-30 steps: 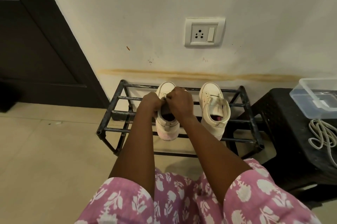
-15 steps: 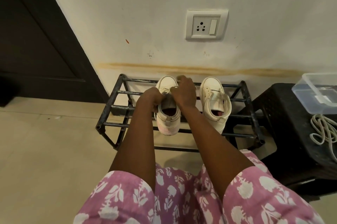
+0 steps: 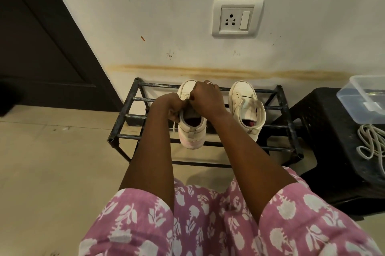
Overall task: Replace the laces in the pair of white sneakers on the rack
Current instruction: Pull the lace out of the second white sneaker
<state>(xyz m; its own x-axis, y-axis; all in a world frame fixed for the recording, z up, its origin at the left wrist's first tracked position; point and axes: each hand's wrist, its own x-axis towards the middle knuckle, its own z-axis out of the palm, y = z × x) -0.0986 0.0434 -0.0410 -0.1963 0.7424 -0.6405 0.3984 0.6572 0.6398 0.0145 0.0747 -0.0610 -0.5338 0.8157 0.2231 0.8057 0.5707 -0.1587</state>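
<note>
Two white sneakers stand on a black metal rack (image 3: 281,107) against the wall, toes to the wall. Both hands work on the left sneaker (image 3: 191,130). My left hand (image 3: 169,105) is curled at the shoe's left side by the tongue, and a thin lace end hangs below it. My right hand (image 3: 207,98) is curled over the top of the lacing, hiding it. The right sneaker (image 3: 245,105) stands alone with its tongue pulled up and no lace visible.
A black plastic stool (image 3: 325,141) stands right of the rack. It carries a clear plastic box (image 3: 364,99) and a loose bundle of white laces (image 3: 373,143). A dark door is at the left. Tiled floor lies in front of the rack.
My right hand has shifted a little toward the toe of the left sneaker. My left hand stays at the shoe's side. The sneakers have not moved.
</note>
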